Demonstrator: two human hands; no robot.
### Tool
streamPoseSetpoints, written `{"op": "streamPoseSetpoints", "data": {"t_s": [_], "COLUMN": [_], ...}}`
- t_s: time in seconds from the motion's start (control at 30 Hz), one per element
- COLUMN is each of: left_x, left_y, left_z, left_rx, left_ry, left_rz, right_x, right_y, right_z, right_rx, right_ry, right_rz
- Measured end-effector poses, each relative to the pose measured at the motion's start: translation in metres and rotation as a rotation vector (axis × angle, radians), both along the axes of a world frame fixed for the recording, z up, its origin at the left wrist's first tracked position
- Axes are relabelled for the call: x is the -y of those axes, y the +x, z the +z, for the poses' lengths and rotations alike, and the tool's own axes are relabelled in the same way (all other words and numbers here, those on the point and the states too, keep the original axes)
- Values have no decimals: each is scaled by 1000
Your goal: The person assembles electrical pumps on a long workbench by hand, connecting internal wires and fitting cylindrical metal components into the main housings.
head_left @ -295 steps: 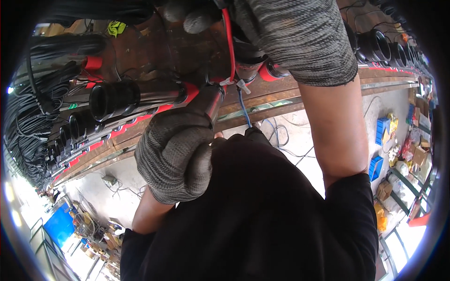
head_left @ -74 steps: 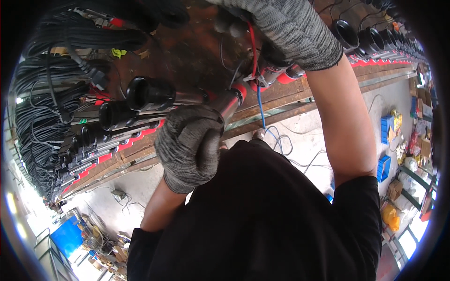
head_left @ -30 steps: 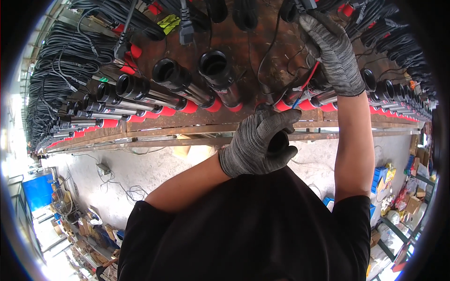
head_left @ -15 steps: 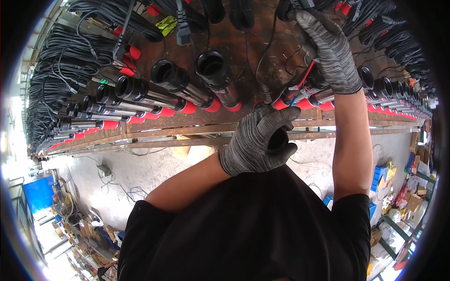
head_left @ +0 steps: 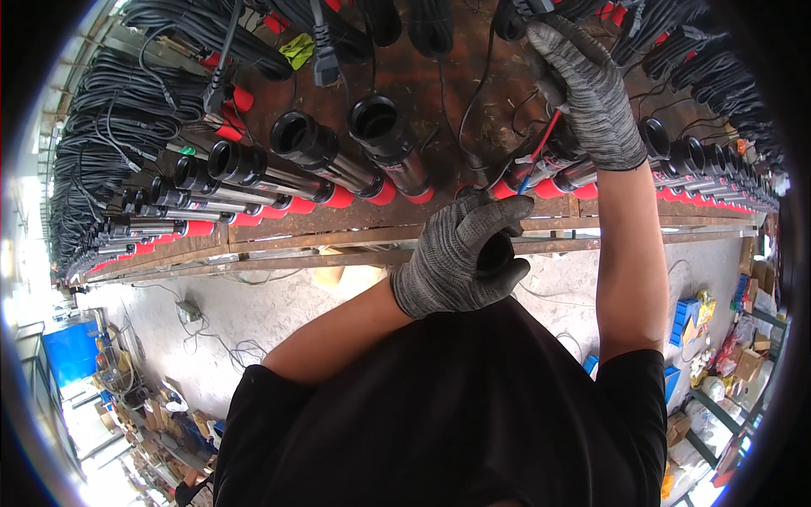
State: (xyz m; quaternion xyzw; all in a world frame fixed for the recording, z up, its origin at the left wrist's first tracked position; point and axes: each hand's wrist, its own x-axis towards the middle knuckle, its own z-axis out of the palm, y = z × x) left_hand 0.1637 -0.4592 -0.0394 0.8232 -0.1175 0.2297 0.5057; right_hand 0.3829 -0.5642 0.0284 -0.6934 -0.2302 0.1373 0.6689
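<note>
The black-ended tube (head_left: 496, 253) sits just in front of the desk's (head_left: 507, 84) front edge, close to the person's dark shirt, its round mouth facing up toward the camera. The left hand (head_left: 460, 262) has its grip wrapped around it, thumb on the near side and fingers on the far side; most of the tube's body is hidden behind the glove.

Just beyond those fingertips, a blue lead (head_left: 524, 183) meets a red lead (head_left: 545, 135) at a small pale piece too blurred to make out. The red lead runs up beneath the right hand (head_left: 596, 101), whose fingers lie bent close together; whether that grip pinches the lead cannot be told.

A tug by the right hand could, I judge, strain or part the junction of the leads, since they look thin and short of slack. If the left grip loosened, the tube could drop to the pale floor (head_left: 312, 296), having no visible support beneath it; smooth walls and knitted gloves might add to the slipping.

On either side stand neighbouring tubes with red ends (head_left: 420, 194) near the desk's edge; a sweeping elbow might knock them. Coiled cables (head_left: 110, 118) and a black plug (head_left: 323, 55) lie farther out, where loose loops could snag.
</note>
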Motion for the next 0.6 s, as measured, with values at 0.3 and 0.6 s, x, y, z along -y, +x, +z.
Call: {"op": "streamPoseSetpoints", "data": {"t_s": [0.3, 0.6], "left_x": [2, 0], "left_y": [-2, 8], "left_z": [2, 12], "left_rx": [8, 33], "left_ry": [-17, 79], "left_rz": [17, 104], "right_x": [-1, 10], "right_y": [-7, -3], "right_z": [8, 13], "right_rx": [1, -185], "right_ry": [42, 108], "right_rz": [47, 240]}}
